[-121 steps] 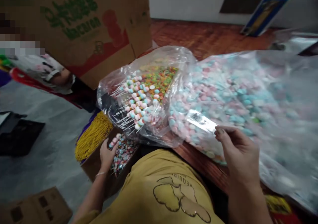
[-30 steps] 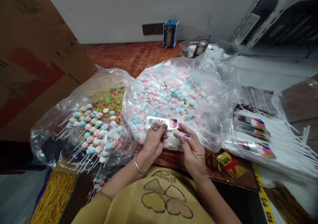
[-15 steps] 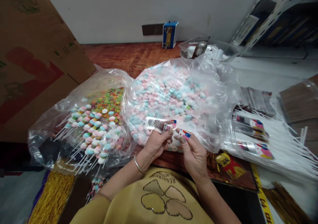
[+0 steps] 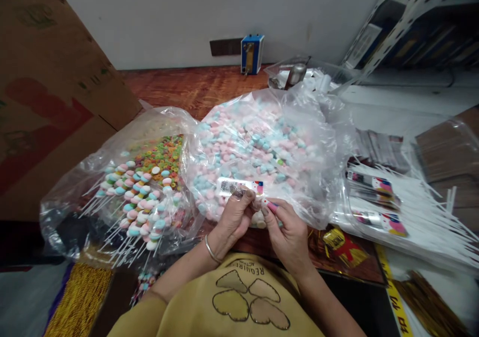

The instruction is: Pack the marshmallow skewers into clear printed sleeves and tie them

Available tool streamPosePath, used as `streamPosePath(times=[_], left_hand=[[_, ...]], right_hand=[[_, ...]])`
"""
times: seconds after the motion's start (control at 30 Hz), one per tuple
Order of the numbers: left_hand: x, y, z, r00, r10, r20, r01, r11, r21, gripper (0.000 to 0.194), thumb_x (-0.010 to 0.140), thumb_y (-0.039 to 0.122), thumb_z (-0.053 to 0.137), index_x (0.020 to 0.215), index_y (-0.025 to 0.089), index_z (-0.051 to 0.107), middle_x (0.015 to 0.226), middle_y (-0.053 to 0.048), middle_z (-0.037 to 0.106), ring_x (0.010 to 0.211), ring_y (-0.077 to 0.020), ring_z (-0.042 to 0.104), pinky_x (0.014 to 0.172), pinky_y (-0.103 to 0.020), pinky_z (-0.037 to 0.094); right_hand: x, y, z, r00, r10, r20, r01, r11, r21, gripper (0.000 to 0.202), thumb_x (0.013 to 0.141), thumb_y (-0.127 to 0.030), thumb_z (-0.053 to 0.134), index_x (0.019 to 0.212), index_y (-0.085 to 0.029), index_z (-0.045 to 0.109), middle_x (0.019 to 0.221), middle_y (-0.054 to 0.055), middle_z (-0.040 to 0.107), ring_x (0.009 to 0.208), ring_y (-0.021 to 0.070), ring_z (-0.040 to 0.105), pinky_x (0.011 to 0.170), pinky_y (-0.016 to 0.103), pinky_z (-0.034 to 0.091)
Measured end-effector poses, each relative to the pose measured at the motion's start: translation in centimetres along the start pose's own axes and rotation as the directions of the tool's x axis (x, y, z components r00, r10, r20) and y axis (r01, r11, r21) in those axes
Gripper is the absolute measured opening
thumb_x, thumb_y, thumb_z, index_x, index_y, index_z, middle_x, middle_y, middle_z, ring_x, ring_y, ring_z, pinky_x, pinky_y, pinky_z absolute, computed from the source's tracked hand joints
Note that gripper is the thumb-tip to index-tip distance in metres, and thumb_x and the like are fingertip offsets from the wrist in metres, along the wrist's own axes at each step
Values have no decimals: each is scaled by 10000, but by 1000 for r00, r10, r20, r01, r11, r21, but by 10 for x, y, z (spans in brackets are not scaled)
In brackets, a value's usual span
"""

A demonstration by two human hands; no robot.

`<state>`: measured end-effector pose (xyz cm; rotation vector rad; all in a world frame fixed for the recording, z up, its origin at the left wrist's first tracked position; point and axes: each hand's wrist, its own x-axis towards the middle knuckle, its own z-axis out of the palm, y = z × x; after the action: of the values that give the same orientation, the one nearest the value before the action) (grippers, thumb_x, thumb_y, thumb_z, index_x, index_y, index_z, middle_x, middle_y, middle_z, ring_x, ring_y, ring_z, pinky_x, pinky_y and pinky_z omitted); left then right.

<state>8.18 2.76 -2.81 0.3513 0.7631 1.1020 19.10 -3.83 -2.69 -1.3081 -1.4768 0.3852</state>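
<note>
Both hands meet over the near edge of a big clear bag of pink and blue candies. My left hand pinches a small printed wrapper, which extends above its fingers. My right hand, closed beside it, grips a colourful printed end; whether this belongs to the same wrapper I cannot tell. To the left, candy skewers on white sticks lie on another clear bag with coloured rings. At the right are more printed wrappers and white sticks.
A cardboard box stands at the left. Behind the bags are a blue device and a clear tray with a metal scoop. Gold twist ties lie near the front edge. A metal shelf rises at the right.
My hands have drawn closer together, and the colourful end in my right hand now looks narrower and tilted. The view has shifted slightly.
</note>
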Motion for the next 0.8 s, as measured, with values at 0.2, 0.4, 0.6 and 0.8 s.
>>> streamPosePath(times=[0.2, 0.4, 0.6, 0.8], left_hand=[[1, 1, -6, 997, -71, 8, 70, 996, 52, 525, 491, 424, 998, 675, 161, 583, 569, 53, 527, 526, -75, 455, 540, -219, 397], [6, -1, -13, 968, -249, 11, 249, 962, -116, 468, 536, 360, 989, 733, 144, 623, 645, 40, 570, 575, -76, 516, 557, -212, 419], [5, 0, -11, 977, -211, -11, 205, 961, -186, 397, 585, 260, 970, 766, 143, 637, 713, 32, 640, 632, -71, 591, 608, -180, 483], [0, 10, -8, 945, -328, 0, 317, 912, -260, 343, 664, 318, 935, 737, 134, 654, 683, 10, 645, 584, -78, 586, 552, -181, 484]], right_hand=[[2, -3, -3, 998, -59, 24, 60, 996, -73, 41, 939, -246, 693, 964, -216, 680, 963, 53, 703, 921, 215, 654, 794, 351, 532], [6, -9, -2, 988, -154, 27, 156, 970, -189, 149, 948, -245, 672, 1095, -235, 689, 1053, 77, 708, 975, 236, 656, 853, 402, 537], [12, -15, 2, 974, -222, 47, 226, 936, -271, 97, 971, -179, 617, 965, -235, 696, 901, 38, 715, 877, 205, 660, 908, 424, 510], [12, -29, 6, 951, -309, 30, 302, 899, -316, 270, 942, -166, 663, 1198, -251, 678, 1106, 90, 699, 997, 231, 664, 964, 462, 511]])
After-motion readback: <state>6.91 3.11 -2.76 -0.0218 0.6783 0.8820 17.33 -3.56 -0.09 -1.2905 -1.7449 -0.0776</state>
